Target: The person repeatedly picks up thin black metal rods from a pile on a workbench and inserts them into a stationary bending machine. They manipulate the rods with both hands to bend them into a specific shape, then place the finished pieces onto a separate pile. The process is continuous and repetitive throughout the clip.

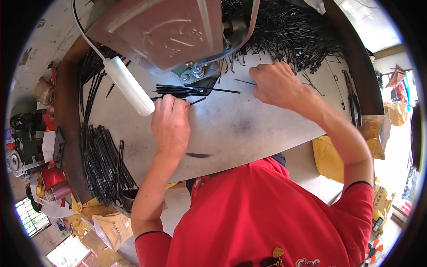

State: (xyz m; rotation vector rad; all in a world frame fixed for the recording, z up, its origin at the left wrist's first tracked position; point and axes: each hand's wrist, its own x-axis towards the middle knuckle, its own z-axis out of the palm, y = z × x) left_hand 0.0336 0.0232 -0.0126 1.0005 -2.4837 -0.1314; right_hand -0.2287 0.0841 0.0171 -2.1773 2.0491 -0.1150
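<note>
Just below the machine head, my left hand (171, 127) is closed, its fingertips against a small bundle of thin black rods (178, 90). One short rod end (198, 101) sticks out to the right of these fingers; the grip itself is partly hidden. My right hand (278, 86) is pinched, apart from the machine, with a thin dark rod (243, 82) pointing left out of it. Over the bundle stands the brown-red machine head (164, 35), with a bolted metal fitting (199, 71) at its lower end.
A white tube lamp (129, 86) hangs beside my left hand. Black rods with bent ends (293, 35) pile at the back right; a stack of black rods (104, 160) lies at the left. Pliers (351, 98) rest by the table's right rim (371, 84).
</note>
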